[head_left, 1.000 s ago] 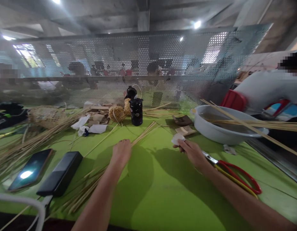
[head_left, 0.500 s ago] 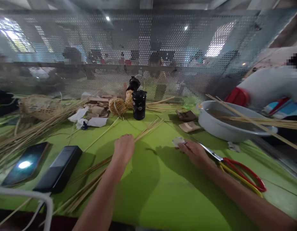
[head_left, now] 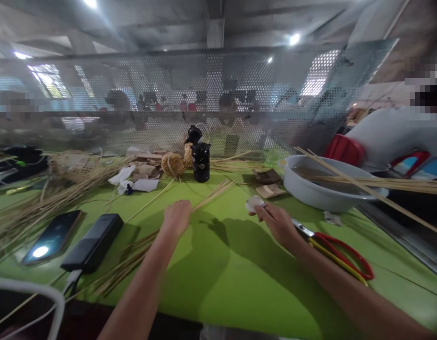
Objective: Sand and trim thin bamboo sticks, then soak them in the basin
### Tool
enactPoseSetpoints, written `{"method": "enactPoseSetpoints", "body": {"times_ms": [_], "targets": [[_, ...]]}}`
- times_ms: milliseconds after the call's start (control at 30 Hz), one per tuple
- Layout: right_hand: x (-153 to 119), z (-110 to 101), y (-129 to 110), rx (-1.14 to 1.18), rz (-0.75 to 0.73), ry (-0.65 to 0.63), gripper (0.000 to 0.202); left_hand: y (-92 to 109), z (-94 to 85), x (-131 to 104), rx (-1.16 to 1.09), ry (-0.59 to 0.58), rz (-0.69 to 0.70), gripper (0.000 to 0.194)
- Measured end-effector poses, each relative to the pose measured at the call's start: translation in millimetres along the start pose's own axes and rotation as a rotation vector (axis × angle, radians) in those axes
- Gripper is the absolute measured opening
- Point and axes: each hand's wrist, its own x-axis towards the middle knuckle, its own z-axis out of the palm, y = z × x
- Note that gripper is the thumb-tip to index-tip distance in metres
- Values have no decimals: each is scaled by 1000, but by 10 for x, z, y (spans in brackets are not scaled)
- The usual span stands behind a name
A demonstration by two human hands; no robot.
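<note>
My left hand (head_left: 178, 216) is closed over a bundle of thin straw-coloured strips (head_left: 215, 192), whose ends stick out on both sides of it. The fingers are mostly hidden under the back of the hand. To the right, my right hand (head_left: 278, 223) pinches a small whitish, rounded piece (head_left: 254, 203) with a darker edge by the fingers; its kind is unclear. Right beside that hand lie scissors (head_left: 319, 237) with one red and one yellow handle, their tips hidden behind the hand. Folded brown scraps (head_left: 270, 191) lie just beyond it.
A pale basin (head_left: 328, 196) with water and long strips across it stands at right, near a person's sleeve (head_left: 395, 134). A black canister (head_left: 201, 163) and small woven balls (head_left: 173, 165) stand at the back. Left are a phone (head_left: 52, 236) and a black power bank (head_left: 94, 242).
The view has tilted up and shifted a little. My right hand has moved slightly, and the whitish piece shows more clearly. My left hand stays on the strips.
</note>
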Motion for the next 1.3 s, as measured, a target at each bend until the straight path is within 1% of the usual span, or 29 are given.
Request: {"method": "enactPoseSetpoints", "body": {"times_ms": [133,267,367,467,600,733,833,900,1000,1067,1133,1167,1233,1300], "targets": [[-16,-20,-79,-4,-52,-30,49,34,-36,66,8,-7,-4,31],[-63,-58,-211,-125,-93,-139,51,48,-21,193,21,-14,9,28],[-88,-105,-307,-146,-129,-174,52,46,8,263,31,-9,-4,28],[-108,-162,-356,-106,-142,-159,53,43,40,285,32,10,-20,30],[-127,-241,-327,-53,-159,-129,49,17,47,288,-6,42,-21,28],[-111,-322,-226,-5,-98,-69,46,-35,-3,345,-97,64,-28,25],[-64,-373,-119,1,-44,-32,47,-44,-37,407,-183,79,8,27],[-16,-408,-36,-49,-6,-49,47,-14,-50,434,-311,86,44,29],[77,-496,98,-200,19,-95,44,96,-88,434,-686,56,65,32],[150,-588,190,-303,27,-104,41,214,-147,414,-971,-41,56,34],[223,-698,281,-392,48,-114,41,359,-235,391,-1243,-198,80,35],[256,-755,324,-438,59,-124,41,438,-285,381,-1358,-243,92,34],[308,-854,400,-558,93,-138,40,600,-384,363,-1546,-294,130,30],[330,-923,457,-690,158,-144,38,753,-454,341,-1697,-304,123,25]]}}
